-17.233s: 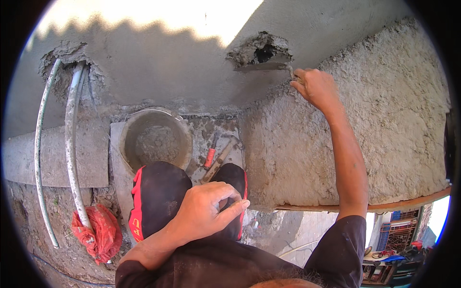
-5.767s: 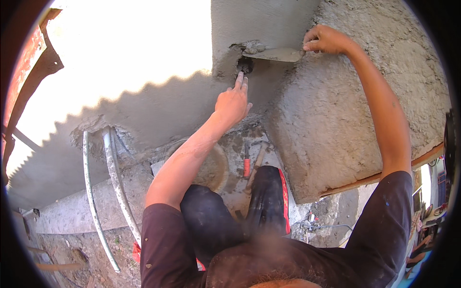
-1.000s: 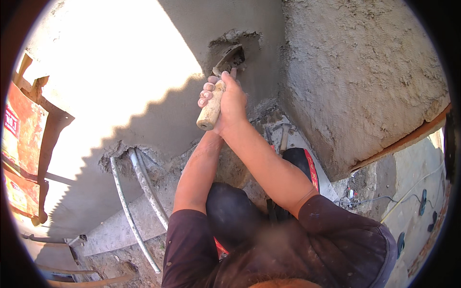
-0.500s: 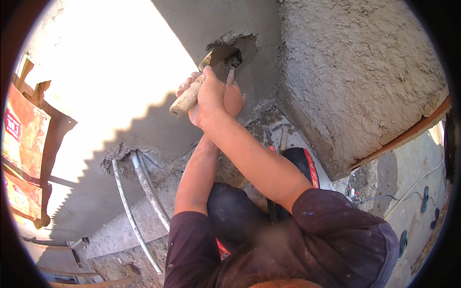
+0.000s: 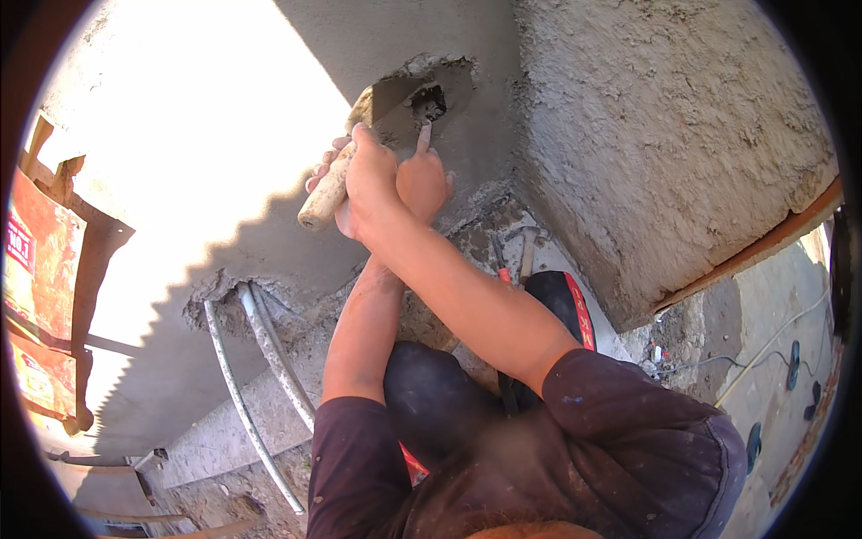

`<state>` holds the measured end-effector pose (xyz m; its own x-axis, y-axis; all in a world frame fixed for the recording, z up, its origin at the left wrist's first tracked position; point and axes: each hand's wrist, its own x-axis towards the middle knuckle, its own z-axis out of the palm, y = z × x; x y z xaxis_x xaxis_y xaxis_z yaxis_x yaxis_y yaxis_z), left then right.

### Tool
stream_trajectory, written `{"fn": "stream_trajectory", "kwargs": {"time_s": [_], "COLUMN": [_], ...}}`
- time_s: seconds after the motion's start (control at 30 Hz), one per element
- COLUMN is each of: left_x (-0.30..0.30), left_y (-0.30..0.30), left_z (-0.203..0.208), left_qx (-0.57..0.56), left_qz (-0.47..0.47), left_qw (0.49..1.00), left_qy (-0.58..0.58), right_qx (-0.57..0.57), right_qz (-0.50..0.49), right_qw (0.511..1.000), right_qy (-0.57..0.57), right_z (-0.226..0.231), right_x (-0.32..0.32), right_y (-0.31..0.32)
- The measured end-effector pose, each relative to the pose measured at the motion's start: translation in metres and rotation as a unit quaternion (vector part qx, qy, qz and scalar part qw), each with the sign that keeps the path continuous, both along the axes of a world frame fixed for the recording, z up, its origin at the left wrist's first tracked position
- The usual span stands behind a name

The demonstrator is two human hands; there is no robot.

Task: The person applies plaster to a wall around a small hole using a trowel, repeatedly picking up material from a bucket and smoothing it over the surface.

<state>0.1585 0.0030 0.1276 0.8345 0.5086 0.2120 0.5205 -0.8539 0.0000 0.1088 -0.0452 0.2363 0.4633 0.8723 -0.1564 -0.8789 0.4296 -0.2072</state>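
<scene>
My forearms cross in front of a grey plastered wall. My right hand (image 5: 370, 171) grips the pale, mortar-smeared handle of a trowel (image 5: 325, 193), its fingers wrapped round the wood. The trowel's blade lies close to the wall, left of a dark square hole (image 5: 428, 103) set in a rough-edged recess. My left hand (image 5: 422, 184) lies behind the right wrist, index finger stretched up to the plaster just below the hole. Its other fingers look bent, and nothing shows in them. Whether the fingertip presses on the wall is hard to tell.
Two pale conduits (image 5: 235, 368) stick out of a broken hole at lower left. A hammer (image 5: 528, 247) and a red-handled tool (image 5: 502, 260) lie by my knee. A rough-plastered wall (image 5: 664, 135) stands at right. Torn orange sacking (image 5: 45, 287) hangs at far left.
My right hand and the trowel have shifted left and slightly down, uncovering more of the recess. My left hand has moved a little left, its index finger still below the hole.
</scene>
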Motion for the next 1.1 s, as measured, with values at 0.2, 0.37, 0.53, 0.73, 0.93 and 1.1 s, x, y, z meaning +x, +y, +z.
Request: {"fn": "stream_trajectory", "kwargs": {"time_s": [0.2, 0.37, 0.53, 0.73, 0.93, 1.1], "left_x": [-0.015, -0.008, -0.009, 0.0, 0.001, 0.008], "left_y": [0.004, -0.01, -0.009, 0.02, 0.005, -0.008], "left_z": [0.002, -0.002, 0.002, -0.027, -0.005, -0.001], "left_qx": [0.037, -0.153, -0.139, -0.109, 0.061, 0.006], "left_qz": [0.016, 0.108, 0.037, 0.026, -0.004, 0.003], "left_qw": [0.999, 0.97, 0.978, 0.985, 0.998, 1.0], "left_qy": [0.009, -0.155, -0.153, -0.129, -0.001, -0.017], "right_qx": [0.084, 0.176, 0.21, 0.127, 0.024, 0.019], "right_qz": [0.099, 0.237, 0.187, 0.087, 0.03, 0.044], "right_qw": [0.991, 0.955, 0.96, 0.988, 0.999, 0.998], "right_qy": [-0.041, -0.003, -0.014, -0.004, -0.012, -0.049], "right_z": [-0.005, -0.06, -0.094, -0.062, -0.006, 0.022], "right_x": [0.029, 0.088, 0.082, 0.064, 0.006, -0.006], "right_y": [-0.007, -0.074, -0.116, -0.073, -0.008, 0.008]}}
